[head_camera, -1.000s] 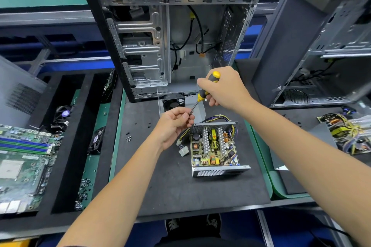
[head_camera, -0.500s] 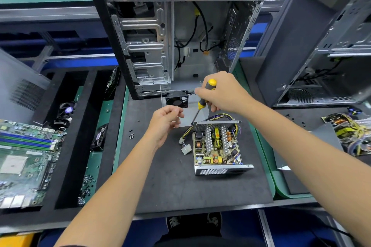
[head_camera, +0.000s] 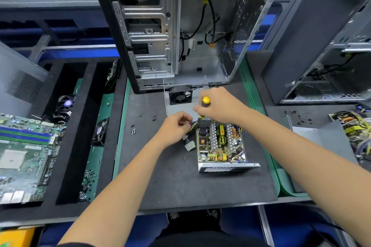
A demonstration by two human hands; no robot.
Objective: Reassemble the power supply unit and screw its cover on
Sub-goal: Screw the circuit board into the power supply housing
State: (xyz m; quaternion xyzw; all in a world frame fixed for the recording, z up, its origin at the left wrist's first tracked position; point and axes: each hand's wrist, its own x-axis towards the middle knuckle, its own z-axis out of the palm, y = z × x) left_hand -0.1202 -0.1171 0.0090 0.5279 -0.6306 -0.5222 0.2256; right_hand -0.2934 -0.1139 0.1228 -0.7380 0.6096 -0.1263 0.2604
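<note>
My left hand (head_camera: 174, 126) sits mid-mat with fingers curled, pinching something too small to make out. Just right of it, the open metal power supply unit (head_camera: 220, 145) lies on the dark grey foam mat (head_camera: 170, 182). My right hand (head_camera: 218, 105) grips the yellow-and-black screwdriver (head_camera: 205, 104) at the unit's far edge.

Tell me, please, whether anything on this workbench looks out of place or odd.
Loose screws lie scattered on the dark mat left of the open power supply unit, rather than in a tray. Its cover lies apart behind it, fan up. Nothing appears damaged or spilled.
</note>
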